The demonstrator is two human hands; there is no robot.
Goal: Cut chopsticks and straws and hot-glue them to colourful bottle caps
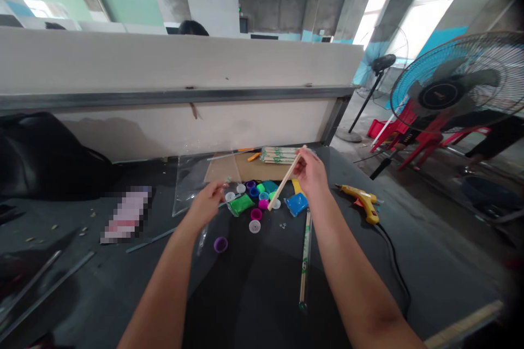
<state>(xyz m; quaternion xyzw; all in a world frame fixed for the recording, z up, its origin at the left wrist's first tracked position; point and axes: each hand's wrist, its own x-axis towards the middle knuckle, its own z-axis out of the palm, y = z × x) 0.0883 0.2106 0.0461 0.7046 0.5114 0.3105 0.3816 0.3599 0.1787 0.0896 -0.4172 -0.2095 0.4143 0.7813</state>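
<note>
My right hand (309,170) is closed on a pair of light wooden chopsticks (284,182), which slant down to the left over the colourful caps. My left hand (210,199) is pinched at the left of the caps, with something small and pale at its fingertips that is too small to name. Between the hands lie a green packet (241,205), a blue packet (296,204), a magenta cap (256,214) and a white cap (254,226). Nearer to me is a purple cap (221,245). Wrapped chopsticks (305,262) lie beside my right forearm.
A bundle of wrapped chopsticks (278,155) lies at the back. On the right is a yellow glue gun (362,199) with a black cord. A blurred phone-like item (127,215) and a black bag (45,155) are at left. A fan (446,92) stands beyond the table.
</note>
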